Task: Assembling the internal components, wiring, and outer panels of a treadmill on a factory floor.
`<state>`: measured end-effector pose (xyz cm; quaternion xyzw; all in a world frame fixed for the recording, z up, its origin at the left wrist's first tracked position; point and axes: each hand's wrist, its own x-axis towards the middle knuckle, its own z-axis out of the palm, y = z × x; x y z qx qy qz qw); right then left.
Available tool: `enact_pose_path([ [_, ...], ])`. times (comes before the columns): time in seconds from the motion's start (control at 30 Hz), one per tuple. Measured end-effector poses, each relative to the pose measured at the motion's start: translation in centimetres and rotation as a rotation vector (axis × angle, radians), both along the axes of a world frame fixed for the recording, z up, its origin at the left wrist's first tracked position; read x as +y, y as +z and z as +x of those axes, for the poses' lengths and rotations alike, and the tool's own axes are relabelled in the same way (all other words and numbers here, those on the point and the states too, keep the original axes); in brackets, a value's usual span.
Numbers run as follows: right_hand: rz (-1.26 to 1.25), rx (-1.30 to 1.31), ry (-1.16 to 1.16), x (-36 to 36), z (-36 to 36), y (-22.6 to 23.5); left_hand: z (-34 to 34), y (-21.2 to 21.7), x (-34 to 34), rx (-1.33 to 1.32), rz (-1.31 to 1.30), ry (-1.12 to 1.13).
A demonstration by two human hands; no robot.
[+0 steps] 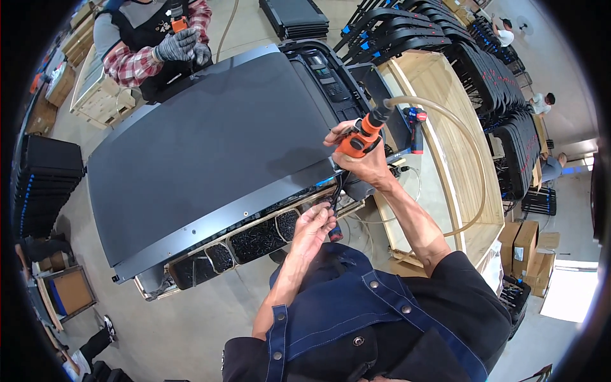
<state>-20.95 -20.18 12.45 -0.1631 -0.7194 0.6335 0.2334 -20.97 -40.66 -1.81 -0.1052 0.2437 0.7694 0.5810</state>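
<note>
Air screwdriver (361, 137), orange, sits above the near corner of the big dark panel (210, 153). Our right hand (366, 162) wraps tight around it. Our left hand (313, 223), just below, pinches a small dark part. Screw bins (254, 242) lie along the panel's near edge.

Across from you a co-worker (149, 44) in plaid sleeves and grey gloves; stacked black frames (484, 70) upper right; cardboard boxes (525, 245) on the floor at your right; wooden crate (102, 95) upper left.

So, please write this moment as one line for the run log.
right hand: grips orange air screwdriver | left hand: at screw tray | panel: flat | co-worker's gloved hands: far edge
</note>
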Motion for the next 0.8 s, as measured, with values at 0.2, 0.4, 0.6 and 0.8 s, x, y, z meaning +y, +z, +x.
enact_pose_path([
  [0.2,0.068,0.014,0.024,0.6,0.1,0.0,-0.7,-0.1,-0.3,-0.011,0.033,0.051],
  [0.4,-0.446,0.290,-0.034,-1.5,2.4,0.8,-1.6,0.6,-1.5,0.018,0.026,0.147],
  [0.6,-0.612,0.336,-0.018,-3.6,3.9,0.6,-1.5,2.1,-3.2,0.063,0.067,0.226],
  [0.8,-0.706,0.355,-0.048,-4.7,3.7,-1.0,-1.7,2.8,-5.0,0.146,-0.024,0.255],
])
